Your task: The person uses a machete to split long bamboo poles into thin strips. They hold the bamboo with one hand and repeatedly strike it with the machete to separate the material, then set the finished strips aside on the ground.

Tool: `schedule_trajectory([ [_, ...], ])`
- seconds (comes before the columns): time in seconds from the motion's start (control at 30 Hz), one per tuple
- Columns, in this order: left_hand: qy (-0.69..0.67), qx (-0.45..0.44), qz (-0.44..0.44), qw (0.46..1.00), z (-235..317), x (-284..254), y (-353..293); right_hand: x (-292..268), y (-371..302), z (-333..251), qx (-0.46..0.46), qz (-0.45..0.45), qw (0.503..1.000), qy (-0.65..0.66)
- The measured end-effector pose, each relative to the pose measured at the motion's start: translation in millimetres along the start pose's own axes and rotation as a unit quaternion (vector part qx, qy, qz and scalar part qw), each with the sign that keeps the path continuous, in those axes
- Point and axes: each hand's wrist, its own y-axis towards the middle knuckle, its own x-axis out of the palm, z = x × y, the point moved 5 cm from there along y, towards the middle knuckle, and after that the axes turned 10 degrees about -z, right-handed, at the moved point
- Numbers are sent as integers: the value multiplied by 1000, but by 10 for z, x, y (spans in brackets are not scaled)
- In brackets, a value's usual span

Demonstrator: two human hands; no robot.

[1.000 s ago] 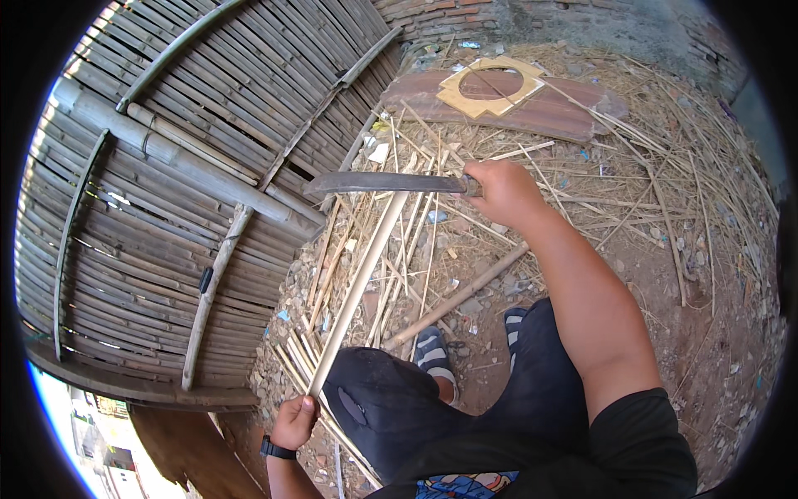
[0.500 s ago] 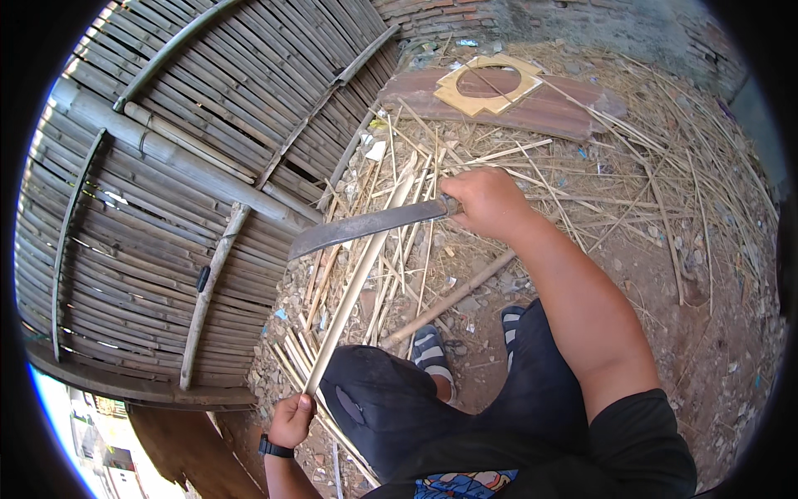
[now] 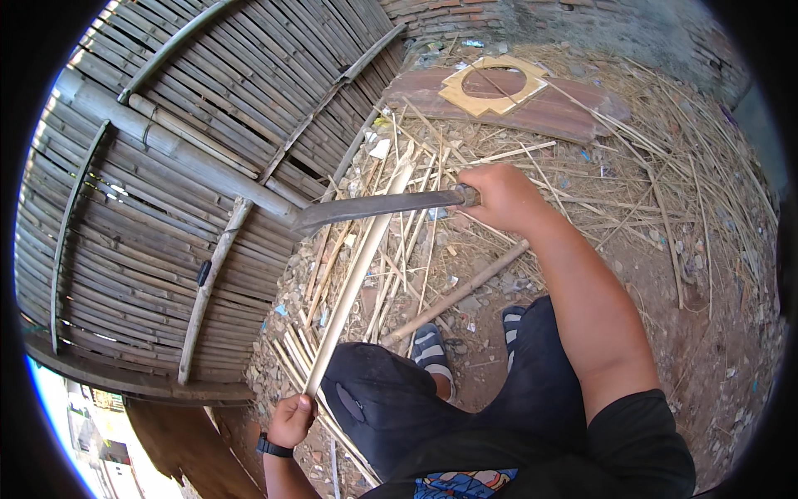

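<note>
My right hand (image 3: 501, 198) is closed round the short handle of a machete (image 3: 378, 206). Its long dark blade points left and crosses over the upper part of a pale bamboo strip (image 3: 353, 287). My left hand (image 3: 293, 418), a black watch on its wrist, grips the near end of that strip beside my left knee. The strip slants away from me, its far end among loose pieces on the ground. More cut bamboo strips (image 3: 291, 353) lie just left of my knee.
A slatted bamboo wall (image 3: 166, 249) rises on the left. Bamboo scraps and straw litter the ground. A wooden pole (image 3: 457, 295) lies before my sandalled feet. Farther back, a yellow frame with a round hole (image 3: 455, 91) rests on a brown board (image 3: 573, 121), near a brick wall (image 3: 573, 25).
My right hand has shifted slightly right and the machete blade now lies more level, its tip a little higher. My left hand keeps its hold on the bamboo strip.
</note>
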Motion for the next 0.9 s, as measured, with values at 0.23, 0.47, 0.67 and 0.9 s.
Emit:
schedule_trajectory([
  [0.23, -45, -21, -29, 998, -63, -3, -11, -7, -26, 33, 90, -71, 986, 123],
  [0.47, -48, -26, -28, 998, -64, 15, 33, -42, -88, 197, 107, -46, 964, 240],
  [0.67, -25, -23, -12, 999, -61, 15, 36, 19, -32, 70, 143, -146, 949, 240],
  [0.9, -51, 2, -21, 998, -38, 53, 35, 11, -96, 143, 179, -152, 909, 344],
])
